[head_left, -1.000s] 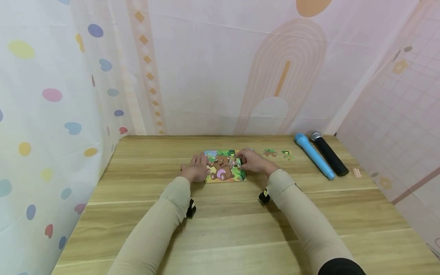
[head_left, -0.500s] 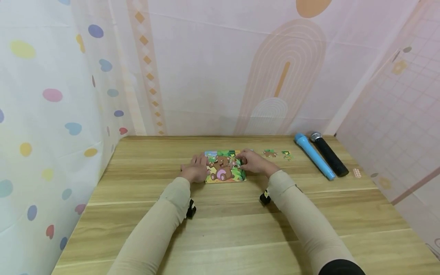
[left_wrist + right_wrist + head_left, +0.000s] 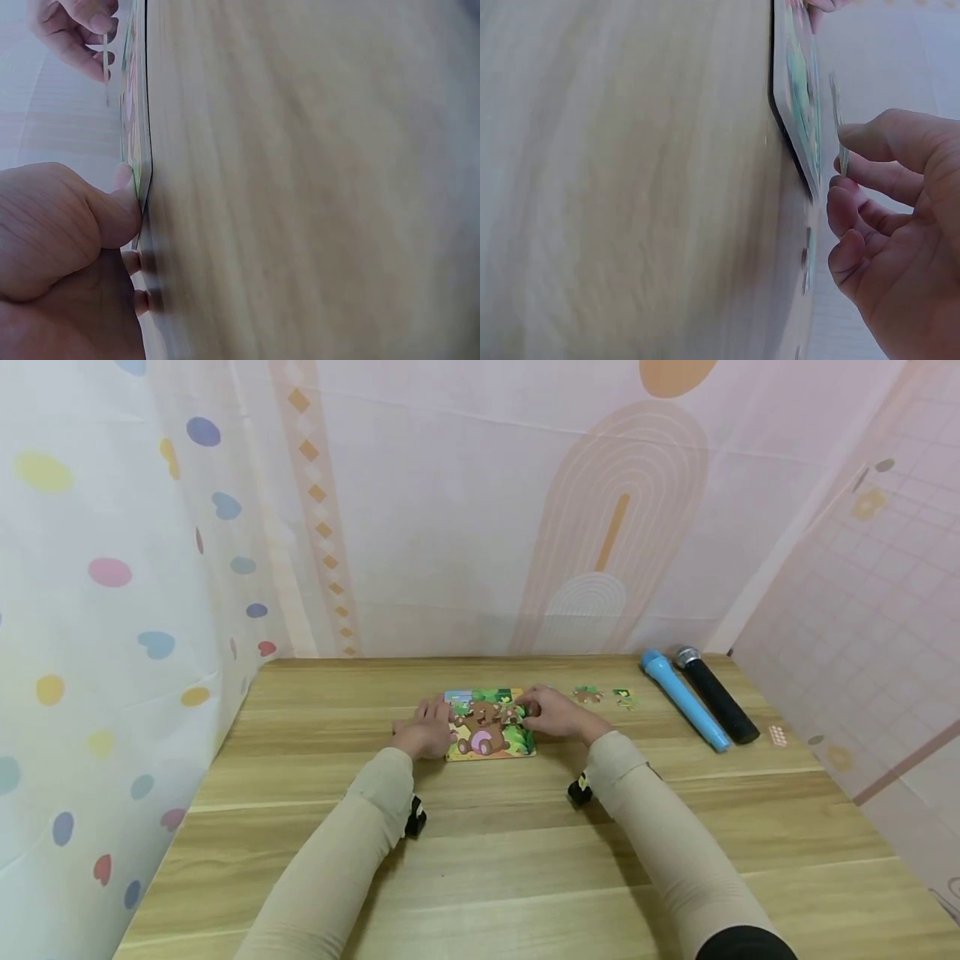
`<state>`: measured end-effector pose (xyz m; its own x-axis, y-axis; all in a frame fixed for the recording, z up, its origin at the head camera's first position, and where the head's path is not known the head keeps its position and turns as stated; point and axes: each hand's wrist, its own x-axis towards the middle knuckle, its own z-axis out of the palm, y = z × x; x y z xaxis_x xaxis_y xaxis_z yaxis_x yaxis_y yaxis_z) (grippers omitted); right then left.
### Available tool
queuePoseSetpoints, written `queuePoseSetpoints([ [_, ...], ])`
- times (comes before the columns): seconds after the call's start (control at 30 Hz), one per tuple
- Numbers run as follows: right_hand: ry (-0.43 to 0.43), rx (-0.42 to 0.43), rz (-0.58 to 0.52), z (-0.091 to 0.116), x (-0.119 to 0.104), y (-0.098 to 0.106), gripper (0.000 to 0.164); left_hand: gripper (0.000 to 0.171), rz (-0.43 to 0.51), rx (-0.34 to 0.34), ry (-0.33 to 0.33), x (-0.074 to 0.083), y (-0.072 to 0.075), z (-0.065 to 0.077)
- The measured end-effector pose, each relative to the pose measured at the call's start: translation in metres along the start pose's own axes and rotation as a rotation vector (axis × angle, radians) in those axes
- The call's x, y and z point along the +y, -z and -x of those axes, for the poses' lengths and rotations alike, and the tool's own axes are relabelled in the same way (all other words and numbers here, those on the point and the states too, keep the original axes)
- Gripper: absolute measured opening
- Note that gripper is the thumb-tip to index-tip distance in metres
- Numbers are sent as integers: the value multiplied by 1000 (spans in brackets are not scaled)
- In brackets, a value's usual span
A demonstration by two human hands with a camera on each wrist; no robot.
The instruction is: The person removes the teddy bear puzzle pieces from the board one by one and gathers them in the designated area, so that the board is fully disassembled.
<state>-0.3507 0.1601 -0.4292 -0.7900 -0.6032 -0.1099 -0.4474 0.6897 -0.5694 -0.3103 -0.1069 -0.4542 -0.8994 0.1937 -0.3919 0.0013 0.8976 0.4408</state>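
Observation:
A jigsaw puzzle with a brown bear picture lies flat on the table, seen edge-on in both wrist views. My left hand rests along its left edge. In the left wrist view, the thumb presses on the board's edge while fingertips show on the table beside it. My right hand is over the puzzle's right side. Between thumb and index finger it pinches a thin puzzle piece, held on edge slightly above the board. The other right fingers are loosely bent.
Loose puzzle pieces lie right of the puzzle, with more pieces further right. A blue microphone and a black microphone lie at the table's back right. Nearby is a small dotted patch. A patterned curtain borders the table.
The piece in my right hand has turned slightly, showing more brown over the puzzle. Both hands stay nearly in place; the head view has shifted a little.

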Motion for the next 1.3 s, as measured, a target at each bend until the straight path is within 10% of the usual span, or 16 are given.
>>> queuePoseSetpoints([
  [1.3,-89,91,-23,83,74,57,45,24,14,-11,-27,3,3,6],
])
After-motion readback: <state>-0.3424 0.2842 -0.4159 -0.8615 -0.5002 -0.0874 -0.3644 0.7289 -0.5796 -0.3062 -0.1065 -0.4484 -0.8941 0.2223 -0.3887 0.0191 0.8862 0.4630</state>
